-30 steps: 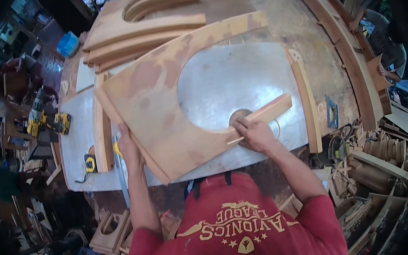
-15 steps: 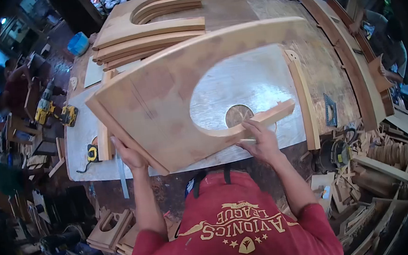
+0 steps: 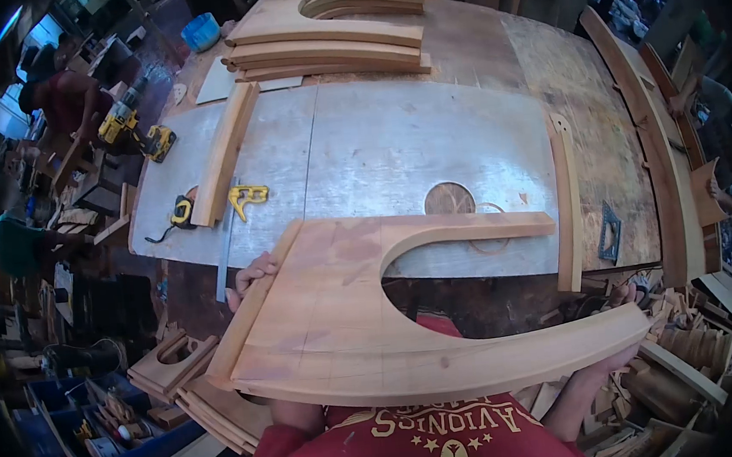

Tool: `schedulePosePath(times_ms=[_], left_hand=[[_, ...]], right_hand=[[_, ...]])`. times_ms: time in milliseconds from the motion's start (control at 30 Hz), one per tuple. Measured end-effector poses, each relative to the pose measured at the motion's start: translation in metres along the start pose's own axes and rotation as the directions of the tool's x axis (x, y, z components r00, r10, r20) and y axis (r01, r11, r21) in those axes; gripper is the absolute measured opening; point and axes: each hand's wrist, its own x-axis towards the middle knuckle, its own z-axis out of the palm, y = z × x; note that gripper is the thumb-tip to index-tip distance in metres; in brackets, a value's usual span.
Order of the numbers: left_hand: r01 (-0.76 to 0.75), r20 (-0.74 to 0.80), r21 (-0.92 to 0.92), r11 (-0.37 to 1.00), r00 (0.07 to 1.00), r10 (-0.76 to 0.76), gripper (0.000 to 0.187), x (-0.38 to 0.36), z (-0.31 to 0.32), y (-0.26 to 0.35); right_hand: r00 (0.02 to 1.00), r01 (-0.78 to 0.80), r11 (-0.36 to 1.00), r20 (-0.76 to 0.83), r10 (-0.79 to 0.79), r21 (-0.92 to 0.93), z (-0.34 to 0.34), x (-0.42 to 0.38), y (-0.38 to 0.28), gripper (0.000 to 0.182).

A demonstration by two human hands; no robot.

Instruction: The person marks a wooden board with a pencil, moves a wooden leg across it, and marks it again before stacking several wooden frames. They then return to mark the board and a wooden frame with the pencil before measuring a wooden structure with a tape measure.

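Note:
A pale wooden panel with a U-shaped cutout lies across both my hands, close to my chest and at the near edge of the table. Its cutout opens to the right, between a short straight arm and a longer curved one. My left hand is closed round the panel's left edge, which carries a thicker strip. At the far end of the curved arm, my right hand grips from below, partly hidden by the wood. Faint pencil lines cross the panel's face.
On the metal-topped table are two wooden rails, a yellow combination square, a tape measure and a blue square. Similar panels are stacked behind. Drills stand left; a person is beyond.
The panel has swung over and come down towards my body, its long curved arm now nearest me. My right hand has shifted from the short arm to the curved arm's end.

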Motion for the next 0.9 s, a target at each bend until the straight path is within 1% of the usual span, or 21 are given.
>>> schedulePosePath(times_ms=[33, 67, 100, 133, 167, 233, 300, 400, 433, 467, 500, 533, 567, 600, 633, 667, 700, 733, 767, 867, 900], left_hand=[[0.035, -0.084, 0.022, 0.999, 0.996, -0.033, 0.059, -0.01, 0.001, 0.0], [0.08, -0.146, -0.018, 0.997, 0.986, -0.082, 0.058, -0.018, 0.002, -0.002], [0.121, -0.21, -0.06, 0.991, 0.969, -0.131, 0.058, -0.025, 0.015, 0.002], [0.158, -0.272, -0.101, 0.982, 0.946, -0.18, 0.058, -0.031, 0.03, 0.009], [0.237, -0.302, -0.137, 0.962, 0.915, -0.268, 0.057, -0.032, 0.044, 0.017], [0.381, -0.35, -0.219, 0.898, 0.828, -0.437, 0.056, -0.032, 0.068, 0.032], [0.504, -0.349, -0.203, 0.839, 0.764, -0.543, 0.054, -0.034, 0.052, 0.034], [0.677, -0.366, -0.189, 0.711, 0.623, -0.691, 0.053, -0.046, 0.0, 0.034], [0.724, -0.377, -0.193, 0.663, 0.568, -0.731, 0.052, -0.053, -0.007, 0.034], [0.768, -0.41, -0.157, 0.621, 0.521, -0.748, 0.049, -0.053, -0.014, 0.028], [0.814, -0.446, -0.126, 0.568, 0.465, -0.765, 0.045, -0.045, -0.018, 0.021], [0.833, -0.437, -0.076, 0.548, 0.466, -0.769, 0.044, -0.046, -0.039, 0.008], [0.846, -0.418, -0.016, 0.532, 0.478, -0.773, 0.042, -0.04, -0.055, -0.003], [0.851, -0.422, 0.061, 0.521, 0.495, -0.759, 0.042, -0.03, -0.052, -0.003], [0.853, -0.42, 0.138, 0.504, 0.511, -0.75, 0.041, -0.018, -0.043, -0.004], [0.848, -0.413, 0.216, 0.483, 0.528, -0.742, 0.041, -0.006, -0.039, -0.006], [0.841, -0.422, 0.283, 0.461, 0.54, -0.728, 0.041, 0.003, -0.046, -0.015], [0.829, -0.43, 0.349, 0.437, 0.556, -0.711, 0.041, 0.012, -0.056, -0.025], [0.81, -0.432, 0.418, 0.412, 0.576, -0.694, 0.042, 0.023, -0.066, -0.033], [0.771, -0.407, 0.47, 0.429, 0.621, -0.67, 0.042, 0.056, -0.062, -0.046], [0.749, -0.391, 0.467, 0.469, 0.651, -0.651, 0.044, 0.063, -0.059, -0.054]], right_hand=[[0.999, -0.027, 0.999, 0.034, 0.028, -0.017, 0.0, -0.006, -0.006, 0.068], [0.996, -0.055, 0.998, 0.072, 0.057, -0.032, 0.0, -0.009, -0.01, 0.068], [0.979, -0.126, 0.992, 0.156, 0.127, -0.022, 0.011, -0.01, -0.013, 0.064], [0.994, -0.085, 0.992, 0.063, 0.091, -0.09, 0.002, -0.013, -0.017, 0.062], [0.999, -0.047, 0.986, -0.024, 0.043, -0.158, -0.013, -0.018, -0.019, 0.06], [0.981, -0.001, 0.958, -0.186, -0.055, -0.287, -0.035, -0.022, -0.017, 0.055], [0.933, 0.024, 0.921, -0.321, -0.16, -0.389, -0.042, -0.016, -0.005, 0.051], [0.955, -0.172, 0.977, -0.266, 0.134, -0.125, -0.038, -0.014, 0.016, 0.045], [0.928, -0.207, 0.966, -0.344, 0.143, -0.157, -0.045, -0.013, 0.026, 0.041], [0.927, -0.289, 0.946, -0.292, 0.238, -0.147, -0.082, -0.008, 0.029, 0.038], [0.934, -0.356, 0.932, -0.071, 0.351, -0.068, -0.124, 0.0, 0.039, 0.035], [0.891, -0.432, 0.902, 0.154, 0.427, -0.001, -0.15, 0.002, 0.044, 0.031], [0.89, -0.375, 0.921, -0.318, 0.326, -0.107, -0.114, 0.005, 0.062, 0.026], [0.701, -0.356, 0.906, -0.707, 0.095, -0.231, -0.072, 0.004, 0.081, 0.022], [0.745, -0.358, 0.888, -0.661, 0.086, -0.287, -0.089, 0.009, 0.087, 0.016], [0.771, -0.346, 0.868, -0.636, 0.046, -0.357, -0.104, 0.012, 0.092, 0.016], [0.785, -0.358, 0.871, -0.614, 0.085, -0.337, -0.105, 0.013, 0.097, 0.017], [0.799, -0.371, 0.873, -0.588, 0.127, -0.316, -0.097, 0.016, 0.102, 0.019], [0.793, -0.404, 0.843, -0.596, 0.129, -0.355, -0.087, 0.021, 0.106, 0.028], [0.76, -0.409, 0.678, -0.639, -0.119, -0.611, -0.086, 0.026, 0.117, 0.032], [0.76, -0.461, 0.505, -0.619, -0.2, -0.73, -0.097, 0.027, 0.115, 0.041]])
